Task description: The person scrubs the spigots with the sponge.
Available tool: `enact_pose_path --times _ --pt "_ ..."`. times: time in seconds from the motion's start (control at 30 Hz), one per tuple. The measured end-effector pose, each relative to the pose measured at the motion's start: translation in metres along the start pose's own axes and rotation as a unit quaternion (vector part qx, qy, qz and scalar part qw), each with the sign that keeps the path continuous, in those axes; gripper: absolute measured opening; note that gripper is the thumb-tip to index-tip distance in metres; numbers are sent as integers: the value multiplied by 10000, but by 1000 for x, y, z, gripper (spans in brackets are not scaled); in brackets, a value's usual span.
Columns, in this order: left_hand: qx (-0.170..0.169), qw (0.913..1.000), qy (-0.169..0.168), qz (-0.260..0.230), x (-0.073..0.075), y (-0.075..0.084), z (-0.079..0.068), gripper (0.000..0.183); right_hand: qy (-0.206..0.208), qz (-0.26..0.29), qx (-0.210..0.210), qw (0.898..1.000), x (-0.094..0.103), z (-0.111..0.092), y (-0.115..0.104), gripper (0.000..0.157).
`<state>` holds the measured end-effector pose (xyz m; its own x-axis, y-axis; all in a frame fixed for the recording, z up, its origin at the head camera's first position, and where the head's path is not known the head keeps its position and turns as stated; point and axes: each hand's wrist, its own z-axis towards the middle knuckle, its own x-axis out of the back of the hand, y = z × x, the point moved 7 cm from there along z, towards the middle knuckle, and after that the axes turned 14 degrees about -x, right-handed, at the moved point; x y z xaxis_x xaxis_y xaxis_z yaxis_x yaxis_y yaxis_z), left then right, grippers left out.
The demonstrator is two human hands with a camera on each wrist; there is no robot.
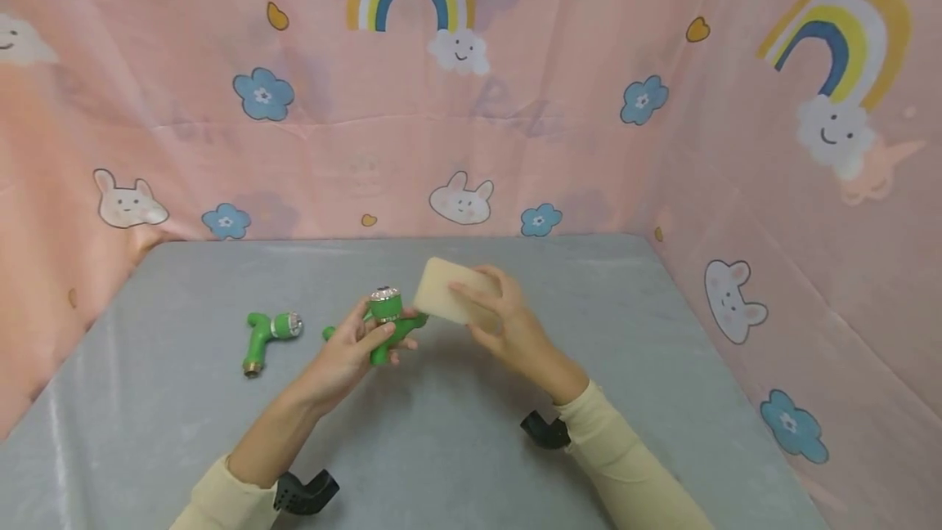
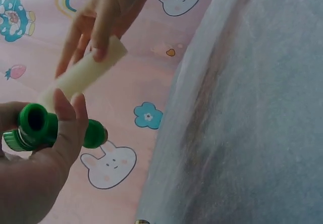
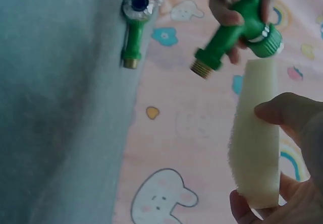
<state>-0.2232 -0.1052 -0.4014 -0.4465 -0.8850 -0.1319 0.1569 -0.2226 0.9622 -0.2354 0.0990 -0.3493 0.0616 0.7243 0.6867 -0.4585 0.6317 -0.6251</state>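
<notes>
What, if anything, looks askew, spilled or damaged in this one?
Nothing stands out. The left hand grips a green fitting, the right hand holds a pale sponge, and a second green fitting lies on the grey table surface. No spill or break shows in any view.

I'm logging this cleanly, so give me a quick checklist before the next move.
1. Left hand gripping a green tap: ok.
2. Right hand holding the pale sponge: ok.
3. Second green tap lying on the table, apart from both hands: ok.
4. Right hand free to help steady the held tap: not ok, it has the sponge.
5. Sponge damp: cannot tell.
</notes>
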Motion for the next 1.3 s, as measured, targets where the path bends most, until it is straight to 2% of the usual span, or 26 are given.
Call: enact_pose_path --times 0.1,0.2,0.33,0.43,0.6,0.73,0.83,0.93,1.03,1.17,1.3 --pt "-124 9988 58 462 0 0 2 50 133 307 -72 9994 9 0 0 56" --pt "-291 9938 22 1072 -2 2 3 49 107 513 239 9983 12 -4 -11 55" --pt "-559 9845 -36 1664 -6 9 3 47 -152 399 724 9965 6 -10 -30 54" --pt "-812 9773 140 1951 -5 16 3 48 -268 394 696 9964 3 -12 -34 53" --pt "-1100 9697 480 2128 1 25 3 50 -365 552 465 9967 7 -9 -28 55" --pt "-1090 9714 650 2008 9 27 3 47 -341 291 309 9985 12 -5 -20 56" --pt "-1061 9672 870 2136 17 28 1 45 -224 -15 105 9997 16 -2 -12 57" --pt "-1107 9546 1027 2569 23 29 -1 42 -120 68 1 9999 21 -2 -8 57" --pt "-1245 9400 1046 2999 23 29 -1 39 -78 285 237 9993 21 -5 -14 56" --pt "-1349 9205 1021 3524 16 28 -1 38 -351 218 639 9971 6 -13 -32 55" --pt "-1314 9024 1014 3976 9 28 -1 40 -619 -47 661 9959 -8 -18 -39 56"
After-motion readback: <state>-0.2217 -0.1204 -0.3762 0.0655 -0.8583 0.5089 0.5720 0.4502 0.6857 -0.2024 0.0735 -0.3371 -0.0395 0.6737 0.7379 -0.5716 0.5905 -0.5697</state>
